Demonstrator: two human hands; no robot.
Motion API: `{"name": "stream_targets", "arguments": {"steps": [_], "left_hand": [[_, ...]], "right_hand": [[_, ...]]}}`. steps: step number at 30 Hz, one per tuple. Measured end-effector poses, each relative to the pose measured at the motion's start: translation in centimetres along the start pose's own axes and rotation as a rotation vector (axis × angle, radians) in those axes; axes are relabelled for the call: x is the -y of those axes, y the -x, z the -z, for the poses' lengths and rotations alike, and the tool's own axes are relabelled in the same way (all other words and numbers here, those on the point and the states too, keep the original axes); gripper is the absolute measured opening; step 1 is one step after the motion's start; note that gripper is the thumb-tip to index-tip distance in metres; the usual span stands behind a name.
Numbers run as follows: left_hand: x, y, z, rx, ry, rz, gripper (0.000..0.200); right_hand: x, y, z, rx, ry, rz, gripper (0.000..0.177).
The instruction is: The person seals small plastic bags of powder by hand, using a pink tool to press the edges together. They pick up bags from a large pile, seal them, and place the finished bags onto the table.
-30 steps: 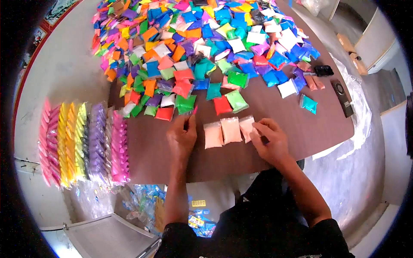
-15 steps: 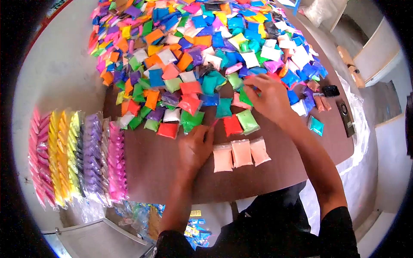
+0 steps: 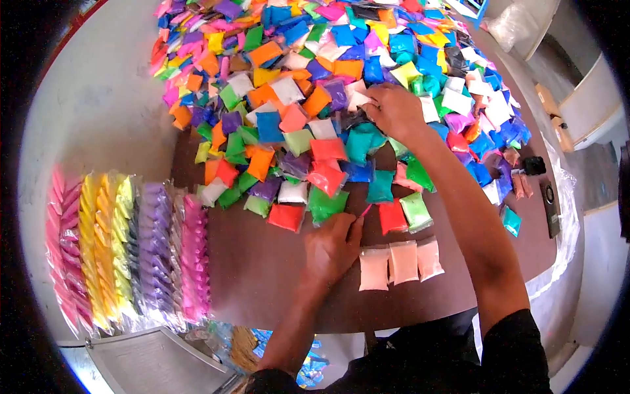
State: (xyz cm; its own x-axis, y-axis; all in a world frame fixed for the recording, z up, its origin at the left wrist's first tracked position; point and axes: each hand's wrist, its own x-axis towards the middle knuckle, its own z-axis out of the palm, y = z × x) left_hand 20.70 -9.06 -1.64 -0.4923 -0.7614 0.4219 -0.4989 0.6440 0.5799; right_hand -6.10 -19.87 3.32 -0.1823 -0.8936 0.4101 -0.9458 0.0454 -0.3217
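My left hand [image 3: 333, 246] rests on the brown table with its fingers closed, and a thin pink stick-like thing [image 3: 365, 210] pokes out by the thumb. Just beyond it lie a green packet [image 3: 327, 205] and a red packet [image 3: 286, 217]. My right hand [image 3: 396, 113] reaches into the heap of small colored packets [image 3: 289, 88], its fingertips pinched at the edge of a white packet [image 3: 359, 100]. Three peach packets [image 3: 403, 261] lie side by side on the table, right of my left hand. A red packet [image 3: 392, 216] and a light green packet [image 3: 416, 211] sit above them.
Bundled strips of packets in pink, yellow, purple and magenta [image 3: 155, 246] lie along the left side. At the right table edge are a small black object [image 3: 533, 165], a dark flat device [image 3: 550, 209] and a teal packet [image 3: 510, 221]. Clear plastic sheeting [image 3: 566, 226] hangs beyond that edge.
My right hand has moved farther into the heap, from beside a green packet to the white packet. My left hand keeps its closed pose near the green packet. The view has shifted slightly.
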Motion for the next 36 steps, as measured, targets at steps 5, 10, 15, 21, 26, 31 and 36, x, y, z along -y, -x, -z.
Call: {"name": "stream_targets", "arguments": {"steps": [5, 10, 15, 21, 26, 31, 36], "left_hand": [[0.1, -0.1, 0.0, -0.022, 0.051, 0.017, 0.014], [-0.1, 0.0, 0.0, -0.019, 0.074, 0.050, 0.013], [-0.1, -0.1, -0.1, -0.053, 0.097, 0.053, 0.015], [0.1, 0.0, -0.2, -0.059, 0.099, 0.063, 0.011], [0.0, -0.1, -0.1, -0.075, 0.102, 0.053, 0.015], [0.9, -0.4, -0.9, -0.148, 0.082, 0.024, 0.014], [0.5, 0.4, -0.4, -0.094, 0.061, 0.083, 0.016]], "right_hand": [[-0.5, -0.7, -1.3, 0.038, 0.044, 0.000, 0.028], [0.5, 0.8, 1.5, -0.129, -0.084, 0.036, 0.023], [1.0, 7.1, 7.3, -0.109, -0.905, -0.235, 0.021], [-0.9, 20.0, 10.5, -0.070, -1.250, -0.526, 0.037], [-0.4, 29.7, 11.2, -0.206, -1.420, -0.783, 0.034], [-0.5, 34.5, 10.4, -0.241, -1.266, -0.813, 0.035], [-0.7, 36.2, 10.5, -0.243, -1.247, -0.720, 0.029]]}}
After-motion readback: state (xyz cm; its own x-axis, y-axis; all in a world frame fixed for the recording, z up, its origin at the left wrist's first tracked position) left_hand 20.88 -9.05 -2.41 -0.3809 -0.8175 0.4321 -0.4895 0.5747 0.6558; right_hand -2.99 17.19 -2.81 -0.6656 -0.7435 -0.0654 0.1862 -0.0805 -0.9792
